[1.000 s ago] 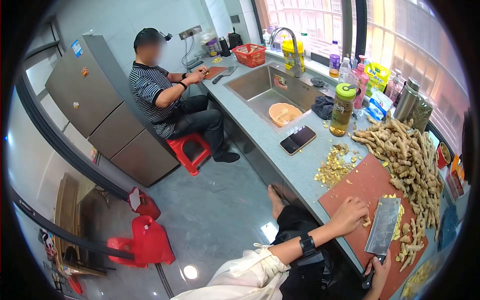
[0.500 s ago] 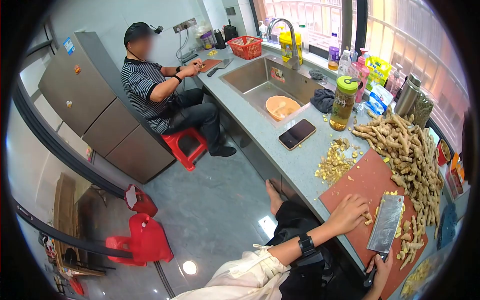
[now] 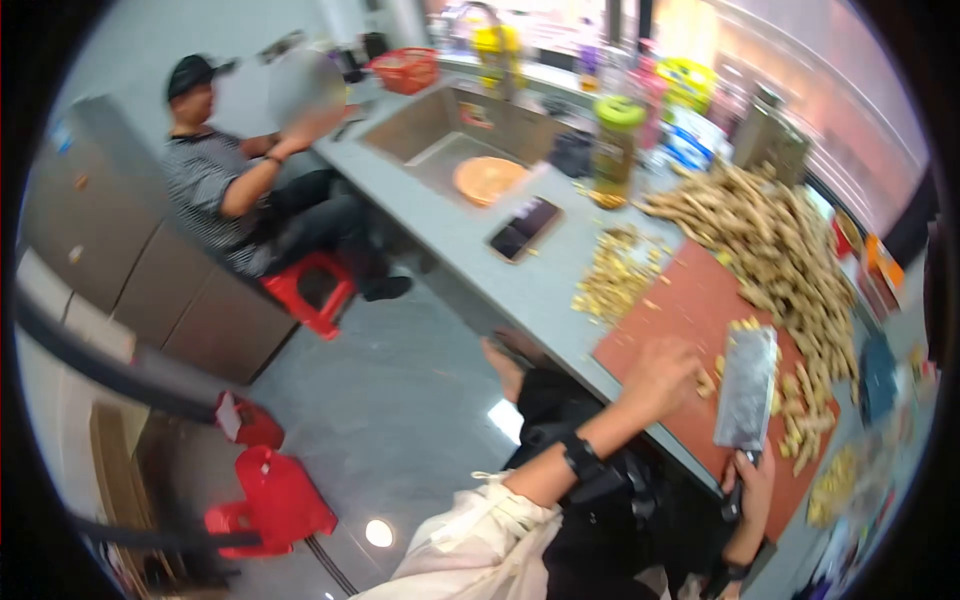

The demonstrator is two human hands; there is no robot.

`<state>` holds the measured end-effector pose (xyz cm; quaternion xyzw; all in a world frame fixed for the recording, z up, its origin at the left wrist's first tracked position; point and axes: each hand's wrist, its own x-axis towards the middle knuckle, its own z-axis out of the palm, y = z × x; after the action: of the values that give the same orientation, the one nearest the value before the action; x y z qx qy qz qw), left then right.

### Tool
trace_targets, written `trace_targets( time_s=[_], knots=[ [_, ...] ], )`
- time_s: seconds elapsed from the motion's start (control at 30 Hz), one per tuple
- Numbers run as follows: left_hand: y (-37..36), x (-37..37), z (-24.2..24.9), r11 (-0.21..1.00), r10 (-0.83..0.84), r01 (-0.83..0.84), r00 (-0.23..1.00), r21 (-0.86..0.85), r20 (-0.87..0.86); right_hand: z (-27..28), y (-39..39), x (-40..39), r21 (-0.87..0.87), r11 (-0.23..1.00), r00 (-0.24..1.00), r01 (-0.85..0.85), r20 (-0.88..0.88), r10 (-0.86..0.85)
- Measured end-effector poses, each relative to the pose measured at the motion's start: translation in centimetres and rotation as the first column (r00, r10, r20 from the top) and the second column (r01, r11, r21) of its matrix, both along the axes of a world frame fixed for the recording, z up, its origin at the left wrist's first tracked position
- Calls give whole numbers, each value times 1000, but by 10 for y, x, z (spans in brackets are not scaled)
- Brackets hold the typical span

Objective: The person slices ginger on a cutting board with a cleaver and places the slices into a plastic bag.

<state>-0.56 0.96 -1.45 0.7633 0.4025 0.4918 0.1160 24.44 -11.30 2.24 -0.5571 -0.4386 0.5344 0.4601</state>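
My right hand (image 3: 756,482) is wrapped round the dark handle of a cleaver (image 3: 747,388). The broad blade, speckled with wet bits, lies over the reddish-brown cutting board (image 3: 650,328). Left of the blade, my left hand (image 3: 660,378) is blurred, its fingers bent down at a short piece of ginger (image 3: 706,384). Cut ginger (image 3: 742,324) shows at the blade's far end, partly hidden under it. To the right of the cleaver lie several knobbly ginger pieces (image 3: 800,415) on the board.
A large heap of ginger root (image 3: 770,235) borders the board. Sliced ginger (image 3: 620,270), a phone (image 3: 525,228) and a green-lidded bottle (image 3: 615,150) stand or lie beyond. An orange bowl (image 3: 490,180) sits in the sink (image 3: 400,130). A co-worker (image 3: 225,185) sits on a red stool (image 3: 312,292).
The camera view has turned, so the scene sits further left and is blurred. My right hand still grips the cleaver, and my left hand stays beside the blade.
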Motion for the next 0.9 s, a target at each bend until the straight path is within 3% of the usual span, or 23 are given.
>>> trace_targets(
  time_s=[0.27,0.37,0.47,0.53,0.63,0.9],
  knots=[
    [-3,-2,10,994,-80,78,996,-70,-25,16,-6,-1,-30,999,999,23,-31,-24],
    [0,-1,8,997,-37,34,999,-74,-38,26,-2,-2,-27,998,999,-48,19,49],
    [-3,-2,10,997,-19,14,998,-74,-56,51,0,-8,-54,995,989,-78,124,84],
    [-3,-3,12,997,-29,23,996,-76,-86,71,4,-13,-121,981,907,-153,377,188],
    [-3,-3,13,995,-34,25,995,-101,-96,83,11,-18,-115,969,820,-220,516,248],
    [-5,-2,15,993,-23,9,993,-114,-118,91,23,-20,-86,940,651,-331,701,293]
  ],
)
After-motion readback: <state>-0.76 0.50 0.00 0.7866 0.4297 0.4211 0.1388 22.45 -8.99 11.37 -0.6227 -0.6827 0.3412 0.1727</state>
